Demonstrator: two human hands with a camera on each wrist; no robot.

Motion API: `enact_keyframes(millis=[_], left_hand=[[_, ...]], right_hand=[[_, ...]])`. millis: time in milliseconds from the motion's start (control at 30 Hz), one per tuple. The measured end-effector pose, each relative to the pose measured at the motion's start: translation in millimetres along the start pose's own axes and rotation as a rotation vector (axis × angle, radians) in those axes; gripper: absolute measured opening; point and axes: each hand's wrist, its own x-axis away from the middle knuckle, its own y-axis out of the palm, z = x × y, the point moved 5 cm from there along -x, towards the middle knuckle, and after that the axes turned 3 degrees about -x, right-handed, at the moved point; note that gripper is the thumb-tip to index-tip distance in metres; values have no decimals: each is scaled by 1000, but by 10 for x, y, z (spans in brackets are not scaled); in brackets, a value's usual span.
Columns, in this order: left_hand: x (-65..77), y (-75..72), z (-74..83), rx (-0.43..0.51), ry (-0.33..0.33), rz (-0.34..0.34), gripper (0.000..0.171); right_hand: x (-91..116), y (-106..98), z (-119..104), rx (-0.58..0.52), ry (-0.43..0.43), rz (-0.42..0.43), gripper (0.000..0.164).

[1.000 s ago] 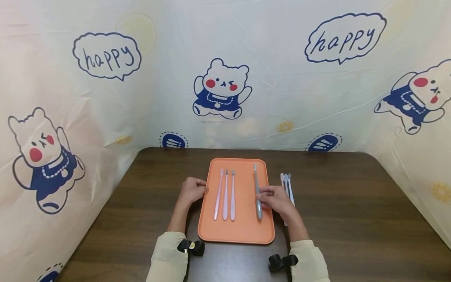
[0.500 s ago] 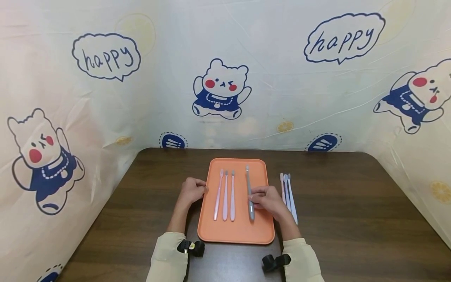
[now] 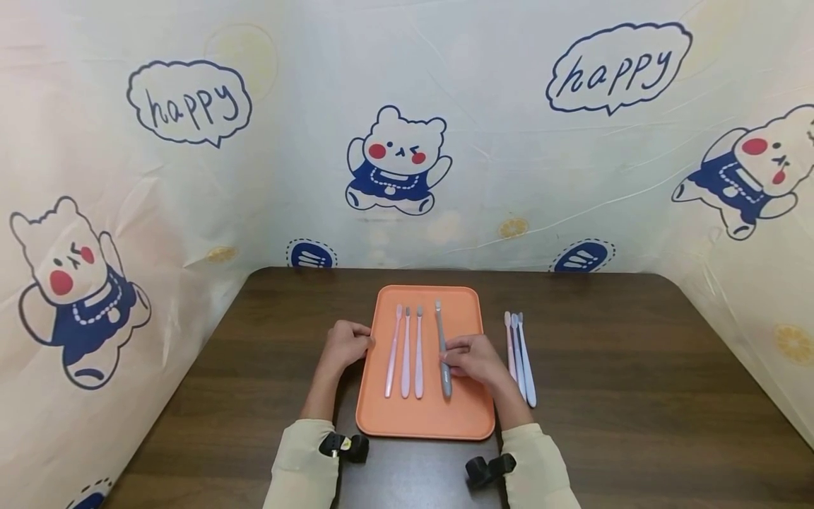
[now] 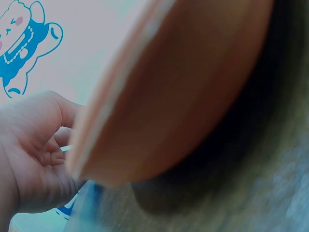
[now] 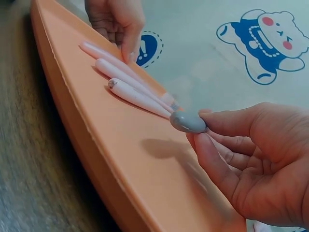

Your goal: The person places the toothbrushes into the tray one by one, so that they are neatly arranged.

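Observation:
Between thumb and fingers, my right hand (image 3: 473, 357) pinches a grey toothbrush (image 3: 444, 346) over the right half of the orange tray (image 3: 426, 421). The right wrist view has the rounded handle end of this grey toothbrush (image 5: 187, 121) towards the camera, with a shadow on the tray below it. To its left, three pale pink and lilac toothbrushes (image 3: 405, 353) lie side by side on the tray, heads towards the far edge. My left hand (image 3: 347, 344) holds the tray's left rim; the left wrist view hides some of its fingertips behind the rim.
On the brown wooden table (image 3: 610, 367), just right of the tray, lies a close group of toothbrushes (image 3: 521, 360), pinkish and pale blue. A printed curtain (image 3: 483, 177) with cartoon bears stands around the table's back and sides.
My right hand has carried the grey toothbrush leftwards over the tray, nearer to the three pale ones. More of the group on the table shows now. The left hand stays at the rim.

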Motion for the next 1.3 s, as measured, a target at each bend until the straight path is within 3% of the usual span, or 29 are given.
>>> enact_keyframes(millis=[433,867,1300], left_hand=[[12,3,1,11,-1,1,27],[-8,8,9,-5,27,23,24],[-8,6,4,11,22,13,24]], right_hand=[[-65,128,30,58,3,-6,24],[-60,189,-9,127,7,68,24],[-76,227,-26,281,0,131,18]])
